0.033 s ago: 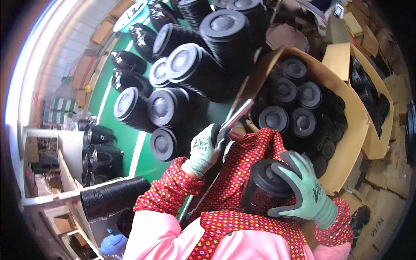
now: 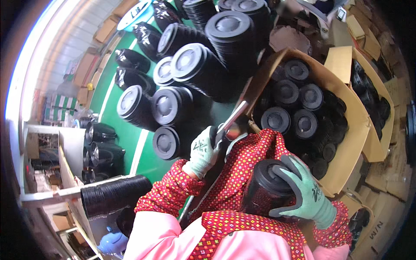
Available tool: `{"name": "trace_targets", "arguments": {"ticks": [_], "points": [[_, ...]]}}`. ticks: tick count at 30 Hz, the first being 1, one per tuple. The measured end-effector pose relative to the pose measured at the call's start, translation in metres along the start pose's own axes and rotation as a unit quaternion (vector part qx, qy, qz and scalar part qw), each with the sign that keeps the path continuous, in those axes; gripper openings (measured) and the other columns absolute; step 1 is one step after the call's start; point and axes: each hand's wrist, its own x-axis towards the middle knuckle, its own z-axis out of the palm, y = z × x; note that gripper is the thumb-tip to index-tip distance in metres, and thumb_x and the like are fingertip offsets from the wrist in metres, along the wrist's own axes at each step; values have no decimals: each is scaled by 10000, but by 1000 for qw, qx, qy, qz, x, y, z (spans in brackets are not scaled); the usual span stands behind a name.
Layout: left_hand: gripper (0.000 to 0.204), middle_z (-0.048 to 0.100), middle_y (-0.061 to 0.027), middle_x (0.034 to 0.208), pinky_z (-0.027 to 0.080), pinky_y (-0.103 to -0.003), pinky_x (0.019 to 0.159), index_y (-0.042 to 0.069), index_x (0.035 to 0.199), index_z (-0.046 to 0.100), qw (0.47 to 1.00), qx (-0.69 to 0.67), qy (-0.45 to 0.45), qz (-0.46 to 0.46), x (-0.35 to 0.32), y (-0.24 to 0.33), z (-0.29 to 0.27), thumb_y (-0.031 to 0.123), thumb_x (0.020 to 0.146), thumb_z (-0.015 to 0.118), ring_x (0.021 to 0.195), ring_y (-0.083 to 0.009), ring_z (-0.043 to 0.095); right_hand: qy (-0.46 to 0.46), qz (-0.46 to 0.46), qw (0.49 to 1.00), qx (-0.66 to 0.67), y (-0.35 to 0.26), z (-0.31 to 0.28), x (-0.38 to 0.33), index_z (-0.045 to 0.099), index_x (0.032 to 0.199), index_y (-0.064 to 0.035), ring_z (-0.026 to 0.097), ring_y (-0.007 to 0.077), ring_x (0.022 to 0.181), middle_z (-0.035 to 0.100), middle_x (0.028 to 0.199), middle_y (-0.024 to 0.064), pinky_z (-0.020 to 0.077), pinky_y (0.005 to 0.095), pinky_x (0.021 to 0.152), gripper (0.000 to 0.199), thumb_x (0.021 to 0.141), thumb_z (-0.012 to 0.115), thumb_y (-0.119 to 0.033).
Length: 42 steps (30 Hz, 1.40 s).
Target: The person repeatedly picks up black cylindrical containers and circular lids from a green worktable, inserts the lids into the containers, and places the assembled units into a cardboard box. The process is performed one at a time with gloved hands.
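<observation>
My right hand, in a pale green glove with grey fingers, is wrapped round the end of a black plastic pot stack. The stack rests against my red patterned apron, its round base tilted up towards me. My gloved left hand is closed round a hand tool with a long metal edge, which looks like a tape dispenser. The tool is above the table edge, left of the open carton. The fingers' far side is hidden. Several similar pot stacks stand inside that carton.
On the green table are more black pot stacks, some upright, some lying down. A second carton with black pots stands at the right. A white shelf and a blue container are at the lower left.
The table and stacks sit slightly further right in the picture. The tool in my left hand has shifted a little to the left. My right hand keeps its hold on the stack.
</observation>
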Motion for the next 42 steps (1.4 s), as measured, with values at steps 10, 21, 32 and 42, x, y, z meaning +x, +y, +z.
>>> {"name": "trace_targets", "arguments": {"ticks": [10, 21, 32, 42], "points": [[706, 591, -279, 1237, 532, -515, 948, -56, 1493, 445, 994, 78, 36, -71, -30, -60, 22, 263, 931, 730, 1126, -460, 630, 167, 52, 944, 281, 33, 37, -15, 626, 1431, 45, 629, 277, 1339, 697, 1390, 166, 489, 422, 1151, 709, 823, 909, -185], [928, 426, -234, 1608, 308, -492, 1272, 41, 1595, 408, 890, -411, -138, 142, -99, 42, -67, 269, 836, 890, 1552, -394, 355, 96, -47, 603, 791, 92, 67, -3, 466, 1593, -74, 477, 309, 1482, 500, 1615, 146, 362, 483, 1266, 542, 1152, 465, -388], [228, 535, -227, 1545, 501, -422, 1074, -18, 1153, 676, 856, -512, -37, 61, -159, 29, -134, 85, 958, 734, 1242, -284, 649, -16, 41, 679, 732, -7, 116, 92, 431, 1621, -116, 500, 333, 1464, 504, 1612, 134, 467, 565, 1176, 694, 1116, 418, -593], [401, 746, -161, 1224, 591, -384, 953, -82, 1428, 588, 741, -424, 520, 18, -104, -72, -184, 101, 1071, 607, 1050, -268, 756, 12, 177, 638, 749, 97, 104, 71, 593, 1421, -49, 710, 369, 1093, 711, 1222, 193, 618, 530, 956, 614, 1127, 404, -554]]}}
